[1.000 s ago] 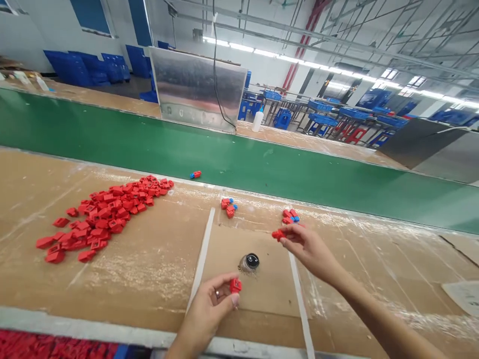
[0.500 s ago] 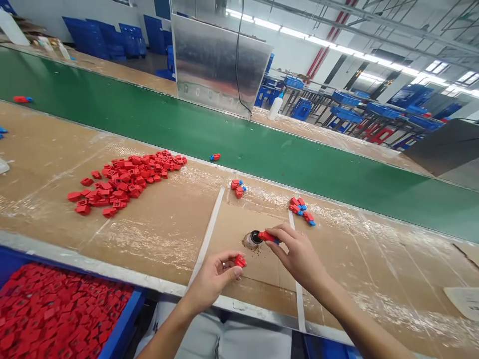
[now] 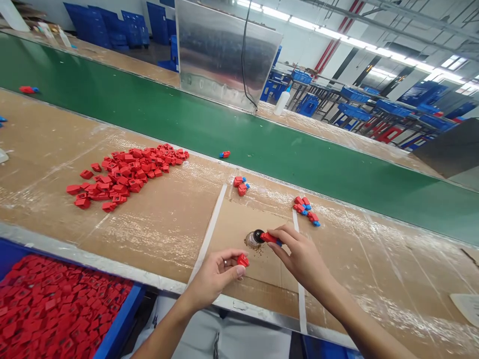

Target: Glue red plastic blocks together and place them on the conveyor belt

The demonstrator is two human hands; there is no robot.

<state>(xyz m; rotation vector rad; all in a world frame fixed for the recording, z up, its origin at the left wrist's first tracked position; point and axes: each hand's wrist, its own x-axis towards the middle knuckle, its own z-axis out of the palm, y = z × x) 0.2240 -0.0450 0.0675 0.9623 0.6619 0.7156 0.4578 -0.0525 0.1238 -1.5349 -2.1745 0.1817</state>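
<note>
My right hand (image 3: 301,260) pinches a red plastic part with a blue end (image 3: 270,238), its tip pressed against the black top of a small glass jar (image 3: 253,239). Brown specks (image 3: 258,253) lie on the cardboard beneath the jar. My left hand (image 3: 214,279) holds a small red plastic part (image 3: 243,260) between thumb and fingertips, close to the jar. A large loose pile of red parts (image 3: 127,174) lies to the left. Two small groups of red-and-blue parts (image 3: 241,185) (image 3: 306,211) sit just beyond my hands.
A blue crate (image 3: 123,314) full of red parts stands at the near left, below the bench edge. A green conveyor belt (image 3: 224,134) runs along the far side of the cardboard-covered bench. One red-and-blue part (image 3: 224,154) lies on the belt.
My right hand has moved left from beside the small group to the jar, its part now touching the jar top. The view has tilted down, bringing the blue crate into sight.
</note>
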